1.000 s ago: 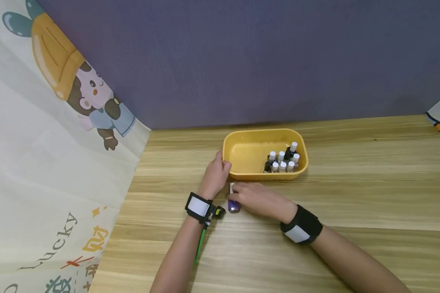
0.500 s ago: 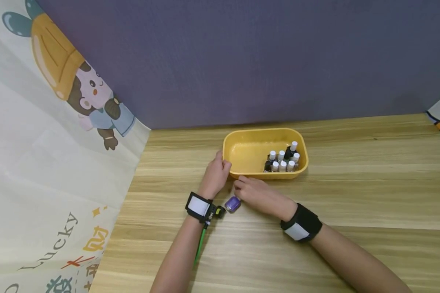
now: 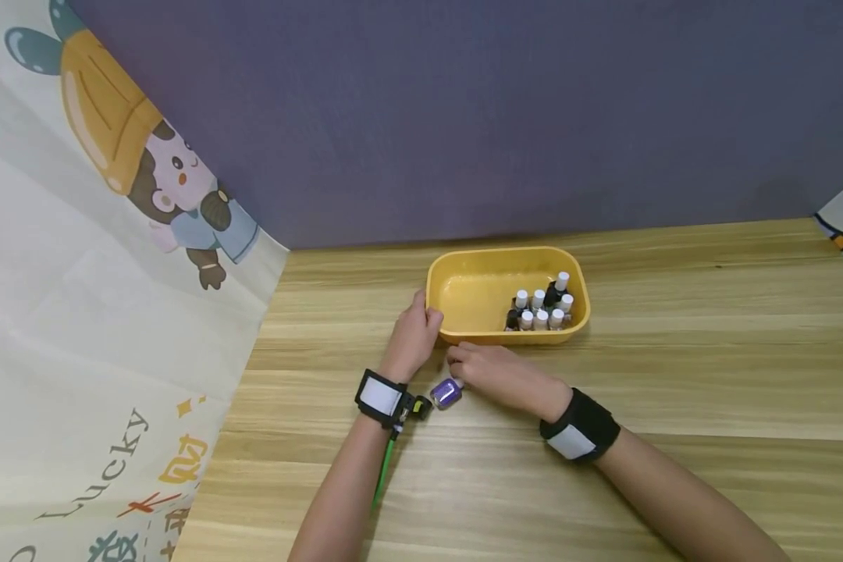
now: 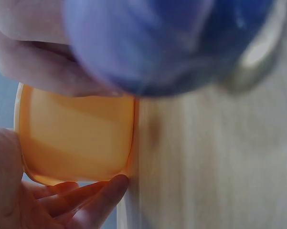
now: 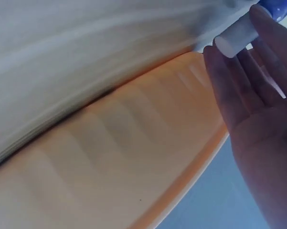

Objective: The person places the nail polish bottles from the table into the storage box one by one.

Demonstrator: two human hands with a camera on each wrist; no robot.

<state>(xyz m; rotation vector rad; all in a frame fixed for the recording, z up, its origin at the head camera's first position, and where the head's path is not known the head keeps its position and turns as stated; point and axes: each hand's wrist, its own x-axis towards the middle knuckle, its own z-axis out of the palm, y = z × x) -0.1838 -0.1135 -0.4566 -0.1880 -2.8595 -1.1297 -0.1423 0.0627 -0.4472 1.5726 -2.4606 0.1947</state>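
Note:
My left hand (image 3: 410, 339) grips the left end of a yellow plastic basket (image 3: 467, 300); in the left wrist view its fingers (image 4: 105, 198) bend along the basket's end. Just in front of the basket, my right hand (image 3: 506, 378) pinches a nail polish bottle (image 3: 446, 393) with glittery purple polish. Its white cap (image 5: 236, 40) sits between the thumb and fingers in the right wrist view. The bottle tilts, its purple body toward the left wrist, and looms blurred in the left wrist view. Several white-capped nail polish bottles (image 3: 541, 318) stand grouped at the basket's right end.
Light wood-grain table (image 3: 709, 336) extends on both sides of the basket. A dark purple-blue panel (image 3: 534, 117) rises behind it, and a printed white curtain (image 3: 112, 312) hangs at left. Straps with small cameras are on both wrists.
The purple bottle has swung in my right fingers, from pointing straight toward me to slanting left, its face turning slightly. My left hand and the basket have stayed put.

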